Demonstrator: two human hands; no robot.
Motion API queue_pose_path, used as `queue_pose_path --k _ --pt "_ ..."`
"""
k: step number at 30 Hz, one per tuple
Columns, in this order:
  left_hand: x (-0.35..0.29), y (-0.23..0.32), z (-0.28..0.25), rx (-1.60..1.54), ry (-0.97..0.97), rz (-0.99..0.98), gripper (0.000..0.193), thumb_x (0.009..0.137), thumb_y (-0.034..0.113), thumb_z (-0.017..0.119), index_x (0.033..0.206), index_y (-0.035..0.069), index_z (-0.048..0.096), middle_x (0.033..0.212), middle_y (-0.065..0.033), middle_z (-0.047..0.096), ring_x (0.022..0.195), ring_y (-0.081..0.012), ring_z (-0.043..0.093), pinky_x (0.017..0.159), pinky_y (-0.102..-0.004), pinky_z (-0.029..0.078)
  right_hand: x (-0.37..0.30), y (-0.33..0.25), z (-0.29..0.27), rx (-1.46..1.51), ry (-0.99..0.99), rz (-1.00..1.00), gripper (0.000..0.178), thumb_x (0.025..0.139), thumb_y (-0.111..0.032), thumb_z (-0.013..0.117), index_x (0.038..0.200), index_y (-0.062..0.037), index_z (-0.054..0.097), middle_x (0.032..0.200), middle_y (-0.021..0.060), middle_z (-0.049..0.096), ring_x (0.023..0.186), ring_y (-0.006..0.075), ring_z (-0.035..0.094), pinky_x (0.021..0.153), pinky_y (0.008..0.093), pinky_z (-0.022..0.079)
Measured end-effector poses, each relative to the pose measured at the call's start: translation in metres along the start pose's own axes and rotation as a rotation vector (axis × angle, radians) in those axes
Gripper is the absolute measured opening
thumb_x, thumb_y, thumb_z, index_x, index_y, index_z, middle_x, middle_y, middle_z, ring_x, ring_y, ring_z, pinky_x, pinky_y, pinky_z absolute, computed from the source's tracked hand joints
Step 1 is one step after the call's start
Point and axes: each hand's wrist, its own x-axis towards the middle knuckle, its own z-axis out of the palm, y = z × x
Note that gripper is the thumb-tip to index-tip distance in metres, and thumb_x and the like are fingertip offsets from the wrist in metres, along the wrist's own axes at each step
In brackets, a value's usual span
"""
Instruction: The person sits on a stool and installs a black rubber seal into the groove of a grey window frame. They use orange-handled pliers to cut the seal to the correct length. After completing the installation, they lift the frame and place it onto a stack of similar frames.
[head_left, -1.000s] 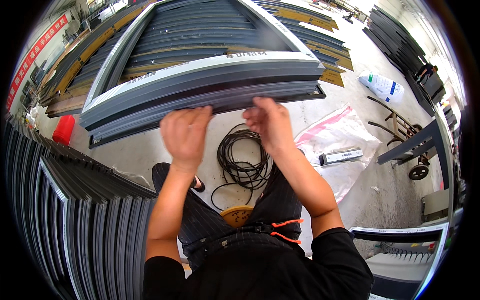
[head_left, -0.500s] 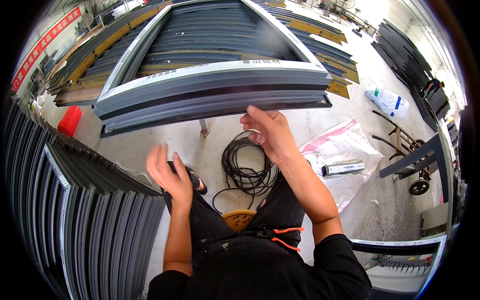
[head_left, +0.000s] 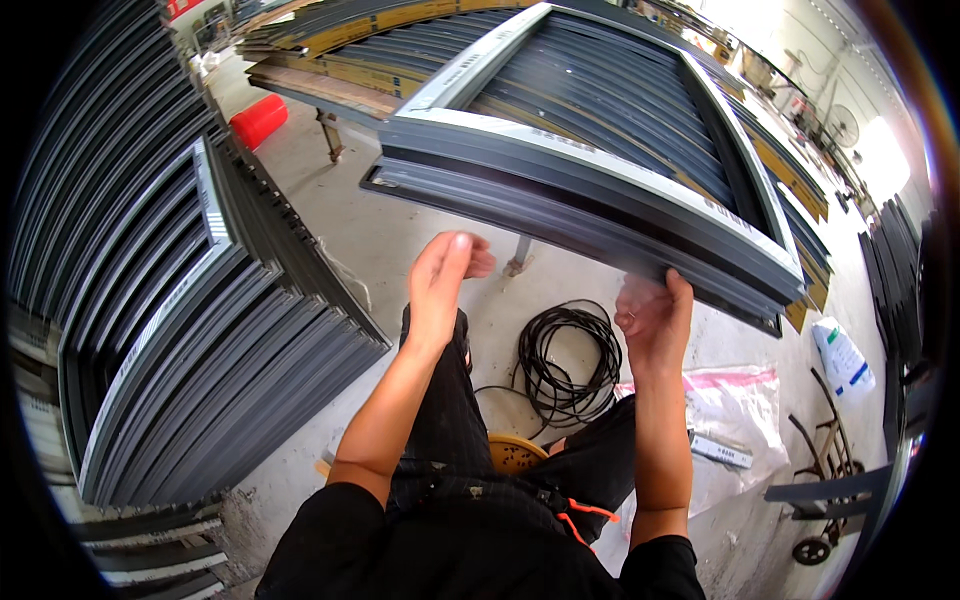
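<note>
A stack of dark grey window frames (head_left: 590, 195), the top one faced with pale printed film, lies raised in front of me. My left hand (head_left: 437, 290) is below its front edge at the left, apart from it, with the fingers loosely bent and nothing seen in them. Close to the lower front edge, further right, is my right hand (head_left: 655, 320). Its fingers are curled and smeared by motion, so I cannot make out whether it touches the frames or holds anything small. Between and below my hands, a coil of black hose or cable (head_left: 568, 362) lies on the floor.
Upright dark frames (head_left: 250, 370) fill the left side. Behind the stack lie long dark profiles (head_left: 430, 45). A red container (head_left: 258, 122) is at the far left. To the right are a plastic sheet (head_left: 735, 400), a white bag (head_left: 843, 355) and a hand truck (head_left: 820, 450).
The view has turned left, so the frames slant down to the right. My left hand has come up nearer the front edge. My right hand has turned more upright and stays by the edge.
</note>
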Motion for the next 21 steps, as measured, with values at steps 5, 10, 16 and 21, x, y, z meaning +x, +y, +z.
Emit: queue_pose_path --k 5,10,16,21 --pt "0.034 0.012 -0.005 -0.138 0.031 -0.124 0.032 0.096 0.031 0.063 0.081 0.003 0.065 0.067 -0.0071 0.065 0.058 -0.0145 0.062 0.059 -0.0306 0.053 -0.004 -0.003 0.008 -0.038 0.122 -0.040 0.038 0.094 -0.045 0.052 0.084 -0.0091 0.060 0.071 0.0019 0.059 0.063 0.0144 0.056 0.055 0.0250 0.040" --pt "0.059 0.024 -0.027 -0.238 0.307 -0.141 0.026 0.096 0.030 0.062 0.092 0.004 0.063 0.067 -0.0085 0.063 0.064 -0.0204 0.065 0.065 -0.0333 0.054 -0.007 -0.003 -0.010 -0.061 0.111 -0.031 0.043 0.094 -0.043 0.054 0.095 -0.0003 0.063 0.083 0.0130 0.069 0.071 0.0183 0.063 0.065 0.0303 0.049" --pt "0.061 0.024 -0.061 -0.195 0.193 -0.155 0.025 0.098 0.033 0.059 0.099 0.008 0.061 0.072 -0.0036 0.061 0.066 -0.0170 0.061 0.063 -0.0304 0.049 -0.006 -0.018 -0.004 0.040 -0.009 -0.088 0.038 0.092 -0.028 0.055 0.101 0.0082 0.059 0.093 0.0229 0.071 0.079 0.0243 0.068 0.066 0.0309 0.049" --pt "-0.048 0.044 0.018 -0.141 -0.153 -0.193 0.022 0.101 0.025 0.053 0.100 0.004 0.059 0.092 -0.0116 0.067 0.085 -0.0210 0.066 0.077 -0.0364 0.054 -0.046 -0.059 -0.088 -0.018 0.221 -0.233 0.029 0.090 -0.027 0.061 0.097 0.0012 0.056 0.077 0.0166 0.070 0.076 0.0258 0.072 0.061 0.0304 0.052"
